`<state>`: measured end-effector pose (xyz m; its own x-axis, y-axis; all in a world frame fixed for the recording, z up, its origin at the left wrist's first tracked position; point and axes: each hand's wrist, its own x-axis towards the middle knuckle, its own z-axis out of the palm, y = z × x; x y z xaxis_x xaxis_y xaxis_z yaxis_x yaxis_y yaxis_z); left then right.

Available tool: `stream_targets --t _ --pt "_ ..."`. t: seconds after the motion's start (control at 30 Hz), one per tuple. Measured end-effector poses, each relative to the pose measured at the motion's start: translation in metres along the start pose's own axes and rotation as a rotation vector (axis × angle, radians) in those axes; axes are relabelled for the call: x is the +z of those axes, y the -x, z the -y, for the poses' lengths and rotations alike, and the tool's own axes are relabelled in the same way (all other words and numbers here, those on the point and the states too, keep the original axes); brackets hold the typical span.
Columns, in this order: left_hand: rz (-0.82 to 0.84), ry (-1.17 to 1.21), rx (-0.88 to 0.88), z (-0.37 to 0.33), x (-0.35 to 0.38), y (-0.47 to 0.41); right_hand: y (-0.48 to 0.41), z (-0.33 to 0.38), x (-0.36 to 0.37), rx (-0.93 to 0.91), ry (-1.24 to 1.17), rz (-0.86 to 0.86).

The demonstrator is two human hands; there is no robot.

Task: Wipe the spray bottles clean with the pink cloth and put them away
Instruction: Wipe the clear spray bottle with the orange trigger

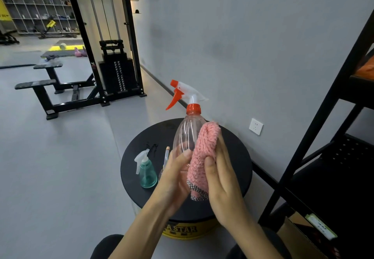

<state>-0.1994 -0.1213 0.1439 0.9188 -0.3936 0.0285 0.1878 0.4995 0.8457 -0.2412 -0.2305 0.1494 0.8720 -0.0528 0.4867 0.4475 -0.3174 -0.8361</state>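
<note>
Head view: clear bottle [188, 133] upright at frame centre, lifted above stool [236, 153]. Left hand [174, 178] grips its lower body. Right hand [220, 180] pinches cloth [202, 157] under thumb, flat against bottle's right side. Bottle base hidden by hands. Teal bottle [146, 169] stands on stool, left of hands; slim item [166, 154] beside it, half hidden. Grey wall and floor; weight machine [118, 72] upper left, rack [344, 157] right.

Single head-worn wide view, forward and down, close above a stool [238, 157]
</note>
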Motion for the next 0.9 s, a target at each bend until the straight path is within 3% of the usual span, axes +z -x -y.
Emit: stream_targets --t 0.27,0.6,0.9 --pt "0.085 0.129 -0.014 0.003 0.004 -0.001 -0.051 0.016 -0.029 0.095 -0.11 0.052" --pt "0.019 0.145 0.004 -0.001 -0.002 0.0 0.01 0.006 0.002 -0.196 0.14 0.044" --pt "0.104 0.154 0.016 0.005 0.006 0.0 -0.051 0.016 -0.025 -0.008 0.031 0.089"
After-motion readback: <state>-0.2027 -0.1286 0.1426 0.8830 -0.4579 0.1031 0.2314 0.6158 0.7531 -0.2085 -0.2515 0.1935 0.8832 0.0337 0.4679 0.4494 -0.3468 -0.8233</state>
